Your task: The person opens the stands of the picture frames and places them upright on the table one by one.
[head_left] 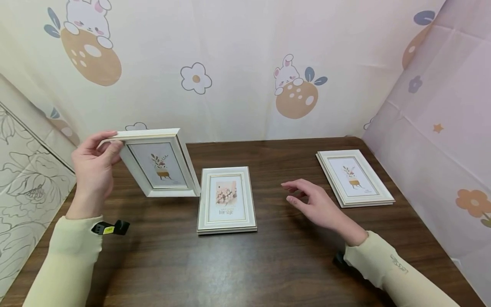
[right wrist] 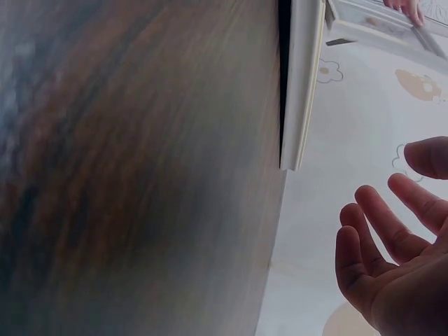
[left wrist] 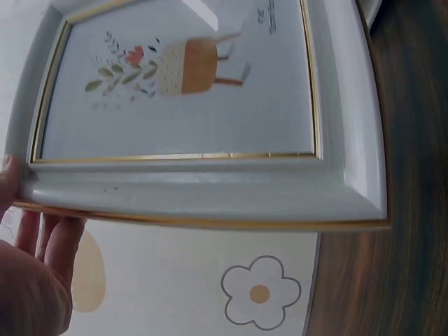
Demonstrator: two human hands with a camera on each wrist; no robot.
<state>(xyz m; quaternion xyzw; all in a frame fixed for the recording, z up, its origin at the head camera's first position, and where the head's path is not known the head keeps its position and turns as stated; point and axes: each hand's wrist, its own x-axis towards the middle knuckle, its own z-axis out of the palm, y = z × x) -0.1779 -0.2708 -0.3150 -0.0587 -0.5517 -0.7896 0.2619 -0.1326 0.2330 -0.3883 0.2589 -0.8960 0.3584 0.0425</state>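
My left hand (head_left: 93, 160) pinches the upper left corner of a white picture frame (head_left: 159, 166), holding it tilted above the table. The print in it shows a plant in a footed pot. In the left wrist view this picture frame (left wrist: 210, 192) fills most of the upper area, with thumb and fingers on its edge. A second white picture frame (head_left: 227, 200), with a flower print and "free style" lettering, lies on the table in the middle. My right hand (head_left: 316, 202) hovers to its right, fingers loosely bent and nothing between them; the right wrist view shows the same hand (right wrist: 399, 259).
At the right of the brown wooden table (head_left: 230, 268) lies another white picture frame (head_left: 354, 179) with a potted plant print, seemingly stacked on one more. A curtain (head_left: 238, 38) with rabbits and flowers hangs behind the table's far edge.
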